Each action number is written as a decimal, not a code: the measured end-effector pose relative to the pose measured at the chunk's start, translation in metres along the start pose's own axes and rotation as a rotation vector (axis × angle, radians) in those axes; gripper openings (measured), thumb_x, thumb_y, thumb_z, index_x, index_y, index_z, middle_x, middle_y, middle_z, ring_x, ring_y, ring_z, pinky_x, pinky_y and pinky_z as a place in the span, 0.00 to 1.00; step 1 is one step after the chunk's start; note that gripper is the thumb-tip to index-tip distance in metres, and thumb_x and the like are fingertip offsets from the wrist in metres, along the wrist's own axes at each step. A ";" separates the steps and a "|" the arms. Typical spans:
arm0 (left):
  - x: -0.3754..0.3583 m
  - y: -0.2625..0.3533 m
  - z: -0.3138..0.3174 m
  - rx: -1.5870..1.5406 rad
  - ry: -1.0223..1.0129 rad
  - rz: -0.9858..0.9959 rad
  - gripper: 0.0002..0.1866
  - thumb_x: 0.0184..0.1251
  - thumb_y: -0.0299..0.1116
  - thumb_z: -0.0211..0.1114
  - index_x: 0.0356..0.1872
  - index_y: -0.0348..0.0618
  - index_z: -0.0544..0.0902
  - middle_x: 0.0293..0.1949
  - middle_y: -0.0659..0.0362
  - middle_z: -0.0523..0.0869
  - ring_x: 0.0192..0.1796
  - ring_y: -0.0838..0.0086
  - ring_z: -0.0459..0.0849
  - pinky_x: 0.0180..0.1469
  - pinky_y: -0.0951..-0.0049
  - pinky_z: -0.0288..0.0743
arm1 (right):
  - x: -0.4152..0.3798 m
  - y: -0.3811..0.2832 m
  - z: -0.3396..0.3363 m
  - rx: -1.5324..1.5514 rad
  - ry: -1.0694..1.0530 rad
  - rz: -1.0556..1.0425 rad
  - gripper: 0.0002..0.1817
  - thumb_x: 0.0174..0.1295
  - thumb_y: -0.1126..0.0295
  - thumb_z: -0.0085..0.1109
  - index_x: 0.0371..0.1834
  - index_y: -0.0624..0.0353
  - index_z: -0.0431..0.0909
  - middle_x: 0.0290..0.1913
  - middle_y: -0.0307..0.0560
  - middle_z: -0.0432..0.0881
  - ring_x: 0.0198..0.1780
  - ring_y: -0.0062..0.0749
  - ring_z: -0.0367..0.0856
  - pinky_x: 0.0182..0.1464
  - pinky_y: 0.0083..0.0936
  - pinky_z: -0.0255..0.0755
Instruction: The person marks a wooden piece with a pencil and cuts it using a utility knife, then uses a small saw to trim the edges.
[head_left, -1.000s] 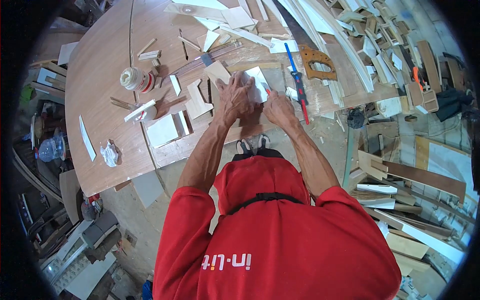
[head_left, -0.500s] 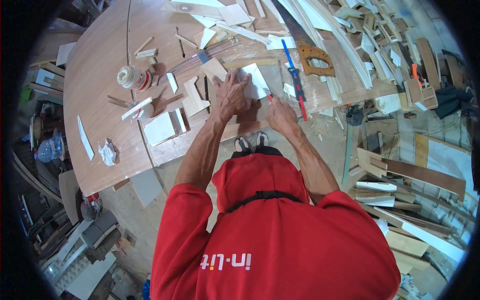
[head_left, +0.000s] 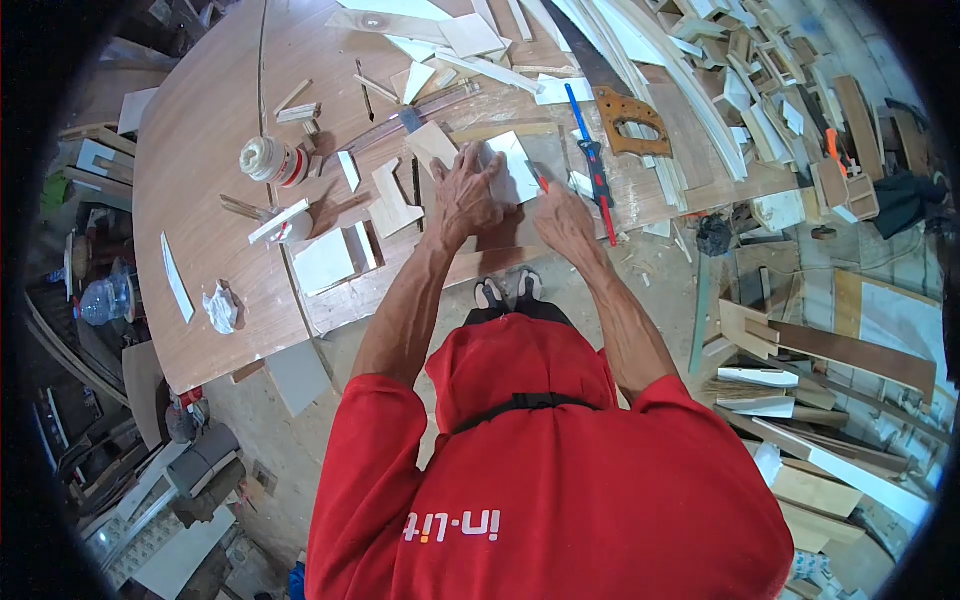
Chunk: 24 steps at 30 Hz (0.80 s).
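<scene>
My left hand lies flat with spread fingers over the left side of a small white board, pressing it on the worktable. In my right hand is a slim red tool, mostly hidden by the fingers, with its thin tip at the board's right edge. A bare wood piece lies just beyond my left fingertips. Close to the left is a notched wood piece. A blue and red tool rests just right of my right hand.
A wooden-handled saw lies at the right. An open jar of pale paste stands on the left of the worktable. Offcuts cover the far side. Long strips and stacked scrap wood lie to the right.
My right hand has moved slightly forward with the red tool, along the white board's right edge. My left hand stays on the board. The whole view has shifted a little.
</scene>
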<state>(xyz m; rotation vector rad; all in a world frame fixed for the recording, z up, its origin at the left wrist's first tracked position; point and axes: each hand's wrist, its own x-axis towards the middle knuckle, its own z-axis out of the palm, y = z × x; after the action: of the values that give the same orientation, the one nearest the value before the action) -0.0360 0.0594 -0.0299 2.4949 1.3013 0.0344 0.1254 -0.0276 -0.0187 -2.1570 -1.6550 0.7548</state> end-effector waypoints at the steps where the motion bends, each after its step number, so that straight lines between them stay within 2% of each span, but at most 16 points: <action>1: 0.000 -0.001 0.001 -0.002 0.006 0.000 0.47 0.40 0.53 0.74 0.68 0.55 0.71 0.71 0.50 0.61 0.73 0.57 0.61 0.67 0.32 0.48 | 0.007 -0.003 0.002 0.001 0.000 0.001 0.19 0.67 0.63 0.47 0.42 0.74 0.74 0.33 0.73 0.81 0.41 0.67 0.82 0.46 0.52 0.74; 7: -0.001 -0.002 -0.001 -0.001 0.020 0.014 0.44 0.42 0.51 0.72 0.68 0.57 0.71 0.72 0.50 0.61 0.73 0.56 0.62 0.66 0.32 0.49 | 0.037 -0.004 0.016 0.029 -0.001 0.104 0.19 0.65 0.65 0.47 0.44 0.75 0.74 0.36 0.73 0.82 0.42 0.66 0.83 0.46 0.50 0.76; 9: -0.001 -0.003 0.001 0.013 0.012 0.015 0.43 0.43 0.50 0.72 0.68 0.57 0.72 0.72 0.50 0.62 0.72 0.56 0.62 0.66 0.31 0.49 | 0.042 0.009 0.028 -0.121 -0.068 -0.076 0.19 0.62 0.66 0.48 0.44 0.75 0.75 0.38 0.75 0.82 0.43 0.67 0.82 0.47 0.49 0.76; 10: -0.001 -0.003 0.003 0.013 0.024 0.017 0.43 0.43 0.49 0.72 0.68 0.57 0.72 0.71 0.49 0.62 0.72 0.55 0.62 0.66 0.30 0.49 | 0.043 0.010 0.031 -0.122 -0.070 -0.075 0.19 0.62 0.66 0.48 0.44 0.75 0.75 0.38 0.75 0.82 0.43 0.67 0.82 0.47 0.49 0.76; 19: -0.001 0.000 -0.001 -0.034 0.012 -0.012 0.42 0.42 0.44 0.72 0.68 0.60 0.72 0.71 0.49 0.61 0.72 0.53 0.61 0.68 0.28 0.45 | 0.040 0.001 0.024 -0.073 -0.054 0.022 0.19 0.58 0.67 0.50 0.44 0.75 0.76 0.39 0.76 0.81 0.46 0.66 0.82 0.50 0.49 0.75; 21: -0.001 0.001 -0.003 -0.042 0.010 -0.014 0.43 0.42 0.43 0.72 0.68 0.60 0.71 0.71 0.50 0.61 0.73 0.53 0.61 0.68 0.28 0.45 | 0.037 -0.007 0.016 -0.012 -0.059 0.112 0.20 0.58 0.67 0.50 0.45 0.75 0.76 0.40 0.76 0.81 0.47 0.66 0.81 0.51 0.49 0.74; 24: -0.001 0.002 -0.004 -0.043 0.000 -0.020 0.43 0.41 0.41 0.71 0.68 0.60 0.71 0.71 0.50 0.61 0.72 0.53 0.61 0.68 0.28 0.46 | 0.036 -0.009 0.013 -0.018 -0.065 0.095 0.20 0.57 0.67 0.50 0.45 0.76 0.76 0.40 0.76 0.81 0.46 0.67 0.82 0.51 0.49 0.75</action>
<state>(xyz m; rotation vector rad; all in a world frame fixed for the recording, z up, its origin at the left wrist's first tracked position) -0.0360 0.0585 -0.0256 2.4457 1.3110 0.0572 0.1174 0.0083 -0.0320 -2.2601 -1.6058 0.8488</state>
